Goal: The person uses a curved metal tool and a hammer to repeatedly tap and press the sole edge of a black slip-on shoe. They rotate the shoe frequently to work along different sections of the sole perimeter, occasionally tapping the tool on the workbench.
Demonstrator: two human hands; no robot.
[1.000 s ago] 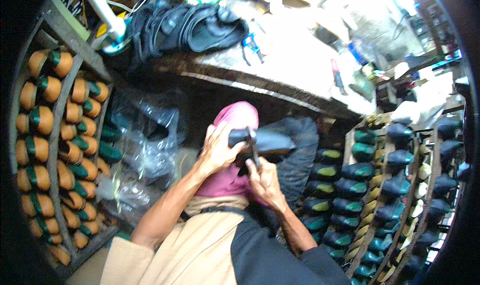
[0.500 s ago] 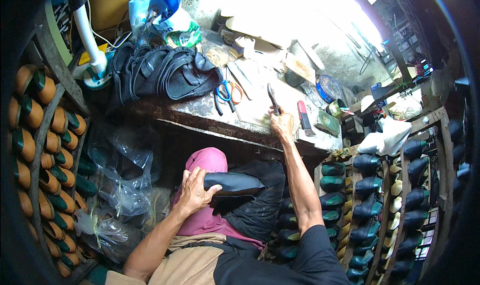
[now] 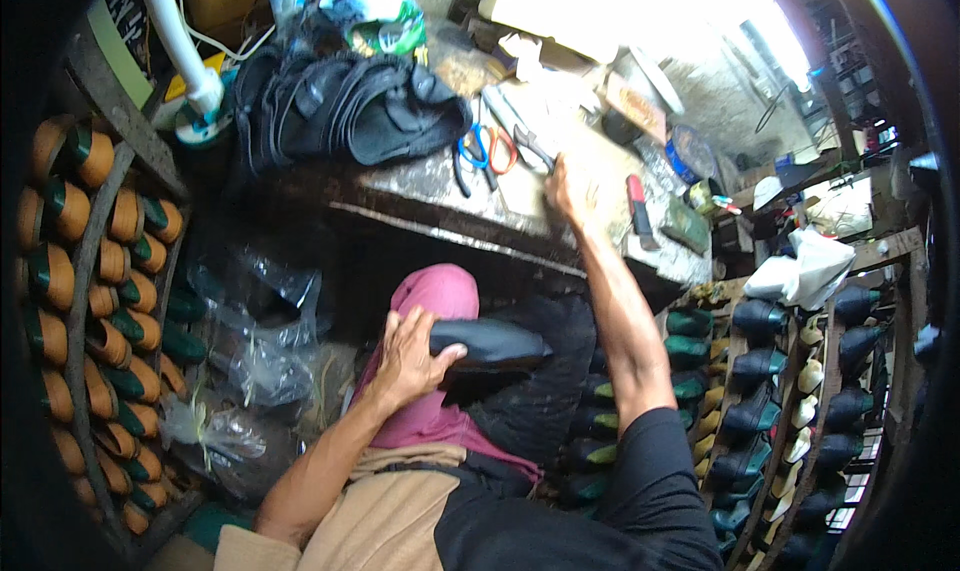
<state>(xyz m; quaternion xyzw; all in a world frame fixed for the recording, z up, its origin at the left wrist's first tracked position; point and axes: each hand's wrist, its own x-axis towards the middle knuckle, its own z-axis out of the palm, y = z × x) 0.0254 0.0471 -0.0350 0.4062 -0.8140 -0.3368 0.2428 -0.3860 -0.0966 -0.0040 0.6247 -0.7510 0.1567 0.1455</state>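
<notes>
Across my lap lies a black leather shoe (image 3: 495, 339), one end pointing right. My left hand (image 3: 408, 359) grips its left end, thumb on the side and fingers over the back. Out over the workbench (image 3: 480, 239), my right hand (image 3: 563, 193) is closed on a dark, slender metal tool (image 3: 533, 149); its exact kind is unclear. The tool's tip angles up and left, near the orange-handled scissors (image 3: 502, 151). Beside these is a blue-and-black handled cutting tool (image 3: 470, 153). A red-handled knife (image 3: 638, 203) rests right of my right hand.
Black sandals (image 3: 350, 111) are piled on the bench's left side, near a white lamp post (image 3: 182, 46). Racks of tan shoes (image 3: 48, 336) stand at left, and dark shoes (image 3: 755, 361) at right. Clear plastic bags (image 3: 265, 361) sit left of my knees. A blue round tin (image 3: 690, 156) stands far right.
The tool in my right hand has tilted from nearly upright toward the left. My left hand keeps its hold on the shoe. The whole view has shifted slightly.
</notes>
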